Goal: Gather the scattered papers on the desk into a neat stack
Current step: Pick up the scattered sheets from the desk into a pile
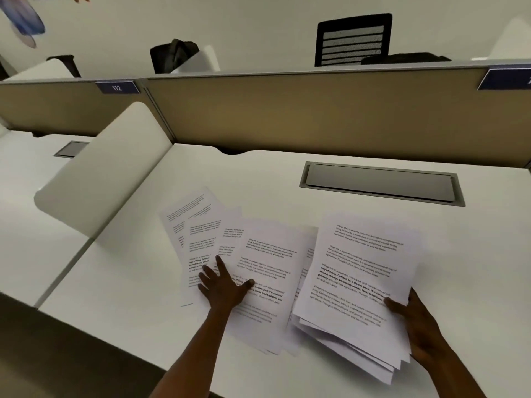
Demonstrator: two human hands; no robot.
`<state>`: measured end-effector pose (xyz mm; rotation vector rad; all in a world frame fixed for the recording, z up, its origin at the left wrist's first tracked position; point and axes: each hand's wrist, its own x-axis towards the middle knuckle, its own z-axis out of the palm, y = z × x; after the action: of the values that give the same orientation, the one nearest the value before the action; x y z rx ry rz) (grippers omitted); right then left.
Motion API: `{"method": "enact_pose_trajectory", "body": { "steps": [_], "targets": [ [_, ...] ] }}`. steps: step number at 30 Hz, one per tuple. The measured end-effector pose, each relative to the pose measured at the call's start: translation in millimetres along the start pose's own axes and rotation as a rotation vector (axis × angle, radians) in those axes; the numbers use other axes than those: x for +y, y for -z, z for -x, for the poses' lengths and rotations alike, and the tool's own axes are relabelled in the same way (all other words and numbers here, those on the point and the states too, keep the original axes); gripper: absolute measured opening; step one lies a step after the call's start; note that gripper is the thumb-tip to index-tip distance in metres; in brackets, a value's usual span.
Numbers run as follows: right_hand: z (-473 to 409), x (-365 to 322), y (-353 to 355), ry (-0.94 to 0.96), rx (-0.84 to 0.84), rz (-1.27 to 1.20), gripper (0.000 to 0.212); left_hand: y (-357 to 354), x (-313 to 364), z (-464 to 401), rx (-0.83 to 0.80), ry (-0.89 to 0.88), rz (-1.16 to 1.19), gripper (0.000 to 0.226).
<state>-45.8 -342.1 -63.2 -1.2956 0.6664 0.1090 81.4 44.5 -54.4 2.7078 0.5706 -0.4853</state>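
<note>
Two clumps of paper are what's left on the desk right now, so the gathering looks maybe halfway done, judging by how things lie. One bundle is gripped by the right hand at its near right edge, thumb on top of the printed page, the other fingers hidden underneath. It's not squared at all: lower sheets are fanned out past the top one toward the wrist, and the far end seems lifted a bit off the surface, though that can't be called for sure.

Loose sheets are spread under and beyond the left hand, which is laid flat with fingers splayed, palm down, nothing pinched. Several overlapping pages are fanned out past its fingertips, and one bigger sheet lies just to its thumb side, running back along the forearm. The edge of that sheet is touching or tucked under the held bundle, hard to say which.

So the step in hand is reckoned to be the raking-in of the left fan. What's called for next, probably: those pages get dragged together toward the right hand with steady flat pressure so they slide as a group, not one at a time, then get slipped onto or under the bundle. After that the whole lot would need to be tapped on edge to be squared up.
</note>
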Motion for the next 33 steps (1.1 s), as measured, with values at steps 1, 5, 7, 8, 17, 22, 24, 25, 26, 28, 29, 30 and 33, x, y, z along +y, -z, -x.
{"method": "enact_pose_trajectory", "body": {
  "steps": [1, 5, 7, 8, 17, 22, 24, 25, 26, 28, 29, 30, 33],
  "targets": [
    [0, -1, 0, 0.01, 0.005, 0.009, 0.056, 1, 1, -1, -0.031, 0.002, 0.002, 0.131],
    [0, -2, -4, 0.021, -0.002, 0.01, 0.056, 9, 4, -2, 0.016, 0.001, -0.032, 0.137],
    [0, -3, -10, 0.028, -0.015, 0.017, 0.056, 15, 3, -2, 0.051, 0.011, -0.059, 0.143],
    [1, -3, -12, 0.031, -0.02, 0.017, 0.056, 17, 2, -2, 0.057, 0.017, -0.068, 0.145],
    [5, 1, -26, -0.015, -0.046, -0.042, 0.053, 30, 1, -14, -0.034, 0.094, -0.072, 0.151],
    [8, 3, -29, -0.027, -0.058, -0.061, 0.054, 34, 6, -16, -0.041, 0.106, 0.034, 0.102],
    [10, 3, -28, -0.032, -0.053, -0.066, 0.053, 35, 7, -16, -0.014, 0.077, 0.177, 0.082],
    [10, 4, -28, -0.039, -0.052, -0.069, 0.053, 36, 7, -15, -0.009, 0.059, 0.268, 0.075],
    [11, 4, -28, -0.049, -0.052, -0.076, 0.05, 37, 7, -14, -0.009, 0.044, 0.357, 0.072],
    [13, 4, -29, -0.077, -0.053, -0.096, 0.045, 41, 5, -14, -0.036, 0.037, 0.489, 0.07],
    [14, 5, -29, -0.089, -0.051, -0.105, 0.044, 44, 3, -15, -0.073, 0.04, 0.537, 0.067],
    [15, 7, -29, -0.098, -0.05, -0.108, 0.043, 47, 1, -17, -0.132, 0.041, 0.58, 0.062],
    [12, 15, -33, -0.116, -0.059, -0.096, 0.046, 57, -8, -23, -0.383, 0.024, 0.739, 0.046]
  ]
}}
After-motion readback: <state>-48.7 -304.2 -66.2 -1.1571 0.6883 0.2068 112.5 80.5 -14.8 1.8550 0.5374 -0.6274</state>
